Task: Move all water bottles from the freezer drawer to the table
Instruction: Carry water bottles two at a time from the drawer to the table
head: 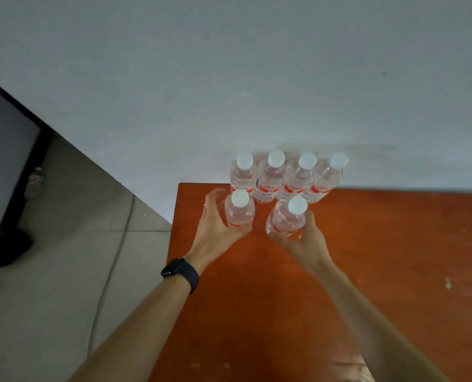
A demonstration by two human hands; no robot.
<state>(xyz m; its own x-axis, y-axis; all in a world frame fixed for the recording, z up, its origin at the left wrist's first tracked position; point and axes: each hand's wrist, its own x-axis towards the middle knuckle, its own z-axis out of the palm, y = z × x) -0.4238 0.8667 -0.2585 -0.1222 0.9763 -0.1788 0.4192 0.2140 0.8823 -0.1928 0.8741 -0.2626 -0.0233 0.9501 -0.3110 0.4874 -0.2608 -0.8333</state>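
Several clear water bottles with white caps and red labels stand in a row [284,177] at the far left edge of the orange table [394,257], against the wall. My left hand [215,230] grips one more bottle [239,212] upright, just in front of the row's left end. My right hand [301,241] holds another bottle [287,219], tilted slightly, in front of the row's middle. Whether either bottle's base touches the table is hidden by my fingers. A black watch sits on my left wrist [179,274].
The pale wall [229,78] rises directly behind the bottles. The table's left edge [171,244] drops to a tiled floor [64,271]. A dark shoe-like object [9,249] and a black-framed panel [22,161] lie at the far left.
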